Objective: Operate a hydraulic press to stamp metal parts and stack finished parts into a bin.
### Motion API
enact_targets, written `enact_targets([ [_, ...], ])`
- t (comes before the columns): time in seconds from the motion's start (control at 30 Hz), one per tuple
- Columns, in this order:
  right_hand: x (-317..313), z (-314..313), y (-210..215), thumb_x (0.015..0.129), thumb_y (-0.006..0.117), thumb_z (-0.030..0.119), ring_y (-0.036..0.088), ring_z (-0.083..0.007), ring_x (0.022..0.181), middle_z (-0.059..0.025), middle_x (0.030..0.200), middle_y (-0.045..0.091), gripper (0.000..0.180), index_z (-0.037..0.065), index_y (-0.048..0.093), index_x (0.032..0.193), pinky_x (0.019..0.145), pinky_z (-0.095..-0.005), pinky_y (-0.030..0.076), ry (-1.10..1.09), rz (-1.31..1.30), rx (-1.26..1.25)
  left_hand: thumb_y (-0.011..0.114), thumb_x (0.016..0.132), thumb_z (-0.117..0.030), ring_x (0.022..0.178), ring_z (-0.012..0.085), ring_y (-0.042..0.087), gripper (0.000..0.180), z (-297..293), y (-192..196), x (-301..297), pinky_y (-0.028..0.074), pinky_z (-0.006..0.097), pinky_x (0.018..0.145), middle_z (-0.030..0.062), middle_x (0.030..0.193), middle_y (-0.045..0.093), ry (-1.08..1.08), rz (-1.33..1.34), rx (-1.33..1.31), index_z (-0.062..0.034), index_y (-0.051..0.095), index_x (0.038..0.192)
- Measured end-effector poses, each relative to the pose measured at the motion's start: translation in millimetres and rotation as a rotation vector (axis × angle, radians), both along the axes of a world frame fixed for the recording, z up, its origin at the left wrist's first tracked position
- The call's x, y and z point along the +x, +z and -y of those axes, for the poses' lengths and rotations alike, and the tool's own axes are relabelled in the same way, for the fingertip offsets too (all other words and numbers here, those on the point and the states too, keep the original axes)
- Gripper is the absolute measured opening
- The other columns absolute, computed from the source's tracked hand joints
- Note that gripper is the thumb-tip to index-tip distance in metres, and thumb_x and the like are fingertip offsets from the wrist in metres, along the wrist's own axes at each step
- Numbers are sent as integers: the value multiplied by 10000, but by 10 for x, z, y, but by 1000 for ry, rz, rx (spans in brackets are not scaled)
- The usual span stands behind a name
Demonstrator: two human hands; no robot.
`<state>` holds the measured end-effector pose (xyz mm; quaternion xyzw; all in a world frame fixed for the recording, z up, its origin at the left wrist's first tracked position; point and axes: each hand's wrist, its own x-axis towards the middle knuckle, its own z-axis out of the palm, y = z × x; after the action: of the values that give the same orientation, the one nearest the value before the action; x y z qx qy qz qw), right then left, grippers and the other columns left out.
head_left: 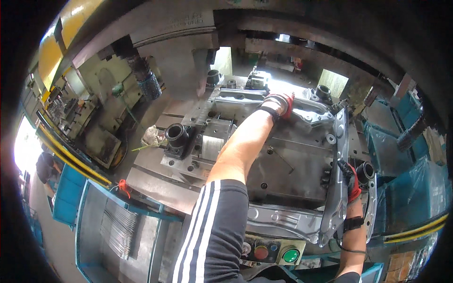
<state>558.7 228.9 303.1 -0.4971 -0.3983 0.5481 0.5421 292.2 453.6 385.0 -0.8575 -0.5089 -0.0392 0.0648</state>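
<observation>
Grey press block (165, 30) bears faint lettering; right fingers (348, 173) grip silver frame (340, 141).

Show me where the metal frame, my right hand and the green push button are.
Metal frame (341, 128): head view, on its right side bar.
Right hand (352, 182): head view, on its gloved middle.
Green push button (290, 255): head view, on its round cap.

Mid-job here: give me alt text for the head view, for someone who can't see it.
The left hand reaches the far side of a silver metal frame over a flat machine bed, and the gloved right hand is at its right side. Nearer the wearer is a green button; at lower left, a blue bin holds stacked metal parts.
</observation>
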Motion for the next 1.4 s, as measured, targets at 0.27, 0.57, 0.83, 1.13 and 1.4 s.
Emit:
enact_targets([
  [0.27,-89,10,36,947,553,264,646,-173,671,-64,833,654,236,59,625,1037,615,-335,566,95,-228,-47,594,794,-239,1271,376,454,810,1135,395,-342,338,599,1007,206,1390,461,0,-282,148,-80,243,1506],
  [0.57,299,-199,-298,946,562,292,638,-171,767,-59,943,670,344,56,618,1190,698,-323,540,231,-117,33,527,857,-176,1255,468,403,449,2966,-384,-1715,212,725,1071,209,1301,505,-35,-105,588,-177,533,1306],
  [0.83,550,-91,-488,949,557,325,634,-165,801,-63,975,663,375,57,616,1204,719,-320,536,189,-100,3,463,913,-227,1300,422,411,452,3729,-1401,-2771,179,681,1099,196,1366,483,342,-231,170,-204,490,1364],
  [1.13,405,-247,4,889,640,266,626,-181,892,-108,1078,645,466,4,563,1266,790,-332,521,191,389,166,579,833,-122,1364,403,350,701,3420,-2348,-3376,183,602,1144,212,1451,398,401,-146,-136,-109,316,1483],
  [1.4,-1218,-1296,993,646,847,215,610,-352,1008,-186,1047,620,615,135,631,1217,850,-395,509,296,1617,796,538,853,-212,1383,399,324,685,2946,-2823,-3373,159,622,1134,209,1473,370,350,-256,-291,-133,305,1492],
])
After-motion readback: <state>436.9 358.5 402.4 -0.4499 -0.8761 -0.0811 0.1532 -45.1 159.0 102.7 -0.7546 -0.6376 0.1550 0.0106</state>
